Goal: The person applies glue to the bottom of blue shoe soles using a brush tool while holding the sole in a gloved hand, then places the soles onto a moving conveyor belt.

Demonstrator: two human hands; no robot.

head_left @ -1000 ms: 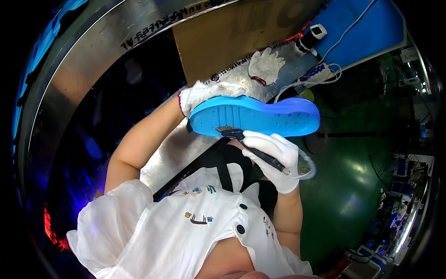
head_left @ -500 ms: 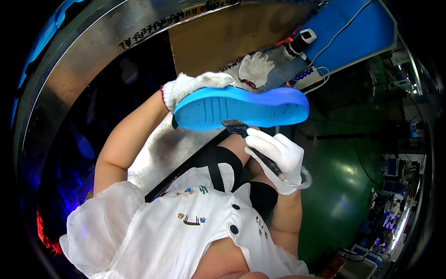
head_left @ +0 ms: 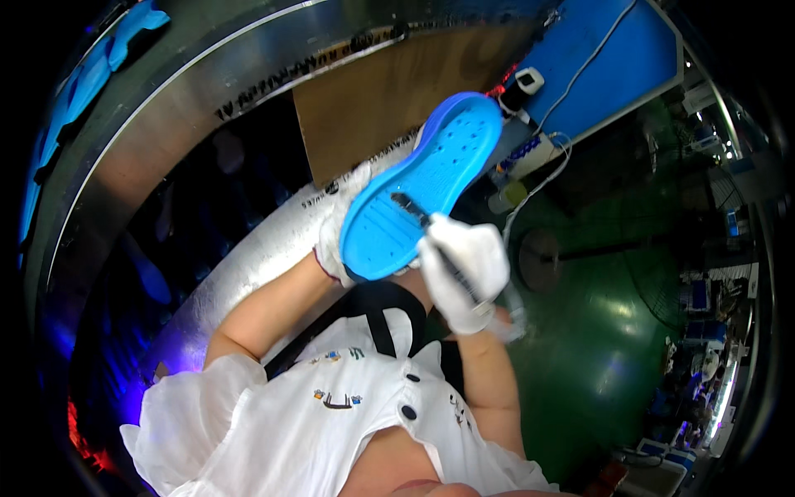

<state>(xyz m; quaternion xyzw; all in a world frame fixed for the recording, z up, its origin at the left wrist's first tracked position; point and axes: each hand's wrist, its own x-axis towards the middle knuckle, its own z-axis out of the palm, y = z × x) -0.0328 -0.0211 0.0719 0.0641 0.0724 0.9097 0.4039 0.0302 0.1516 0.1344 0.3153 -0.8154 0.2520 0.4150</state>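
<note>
A glossy green floor [head_left: 596,364] spread out to the right of the person's right hand [head_left: 465,261], under dim light. A broad, curved, silvery metal rim [head_left: 124,157] arched well away to the left of the left hand [head_left: 335,236] and over beyond it, and a shiny metal surface [head_left: 240,257] lay just beside that hand on its left. A flat brown cardboard sheet [head_left: 356,108] stood beyond the left hand, and a bright blue flat panel [head_left: 600,70] lay farther off, beyond the right hand.

Nearer to the person than both hands was a loose white blouse [head_left: 323,431] with dark buttons. Between the hands was a long blue foam shoe sole [head_left: 435,174], violet along its far edge, ridged towards the near end and pitted towards the far end. It slanted up to the right, inner face showing.

The left hand, in a white knitted glove, supported the sole from behind and along its left edge; its fingers were mostly hidden. The right hand, in a smooth white glove, was closed around a slim black-handled brush [head_left: 411,207]. The brush's tip was over the sole's ridged part; whether it touched could not be told.
</note>
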